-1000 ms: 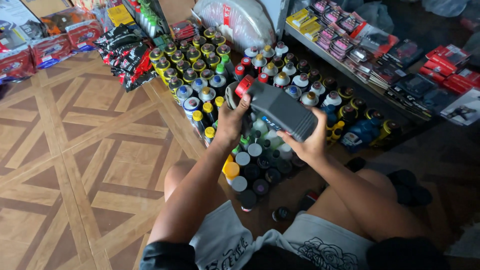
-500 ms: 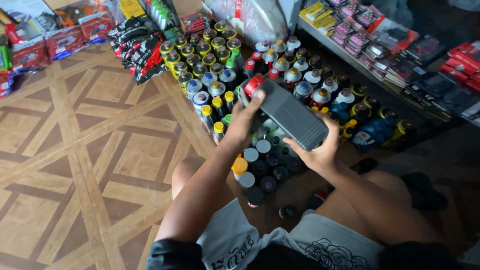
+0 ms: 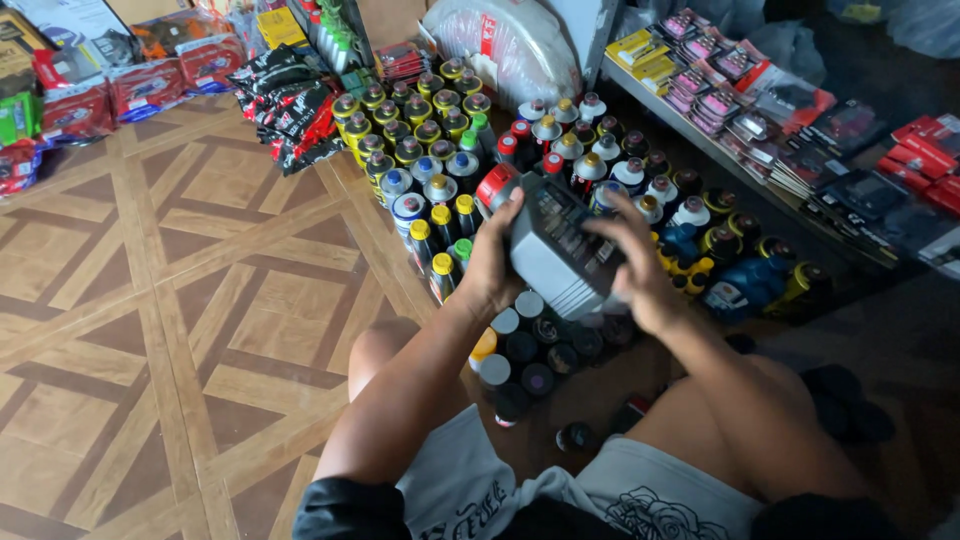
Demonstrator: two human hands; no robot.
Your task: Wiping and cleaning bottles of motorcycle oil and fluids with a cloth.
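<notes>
I hold a grey plastic oil bottle (image 3: 556, 250) with a red cap (image 3: 495, 186) in both hands, tilted with the cap to the upper left. My left hand (image 3: 493, 268) grips its near left side. My right hand (image 3: 635, 262) lies across its right end, fingers curled over the top. Beneath the bottle stand several small dark bottles with white, orange and black caps (image 3: 530, 345) on the floor between my knees.
Rows of upright bottles and cans with yellow, green, silver and red caps (image 3: 440, 140) crowd the floor ahead. Black and red packets (image 3: 285, 105) lie at the left. A low shelf (image 3: 720, 150) with packaged goods runs along the right. Patterned wooden-look floor (image 3: 170, 300) spreads to the left.
The bottle has come lower and closer to me. My right hand has shifted from under its right end to over the top of it.
</notes>
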